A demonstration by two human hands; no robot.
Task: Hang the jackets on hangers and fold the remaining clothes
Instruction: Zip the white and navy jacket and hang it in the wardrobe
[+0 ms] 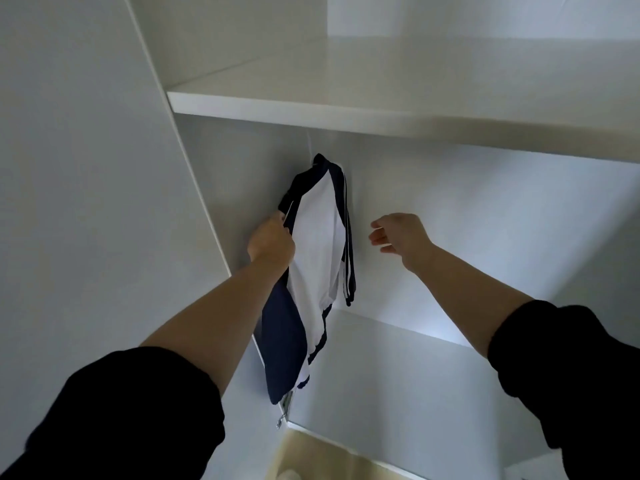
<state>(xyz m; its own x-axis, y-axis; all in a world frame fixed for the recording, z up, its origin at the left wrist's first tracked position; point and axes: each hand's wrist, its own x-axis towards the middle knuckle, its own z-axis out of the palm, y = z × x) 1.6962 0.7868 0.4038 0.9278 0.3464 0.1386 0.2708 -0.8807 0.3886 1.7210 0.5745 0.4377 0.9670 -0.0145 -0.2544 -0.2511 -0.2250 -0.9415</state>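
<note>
Hands: left hand [272, 237] grips the front edge of the track jacket [317, 237]; right hand [398, 235] loosely open, empty, just right of it | jacket hangs under the white wardrobe shelf [311, 116], between both hands | navy, white front panel, white sleeve stripes, zip pull [281, 419] dangling below the hem

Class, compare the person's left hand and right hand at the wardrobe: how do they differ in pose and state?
The left hand grips the navy and white sports jacket; the right hand holds nothing and is apart from it. The left hand's fingers are curled round cloth; the right hand's are loosely open. Both reach up below the white wardrobe shelf, black sleeves pushed back.
</note>
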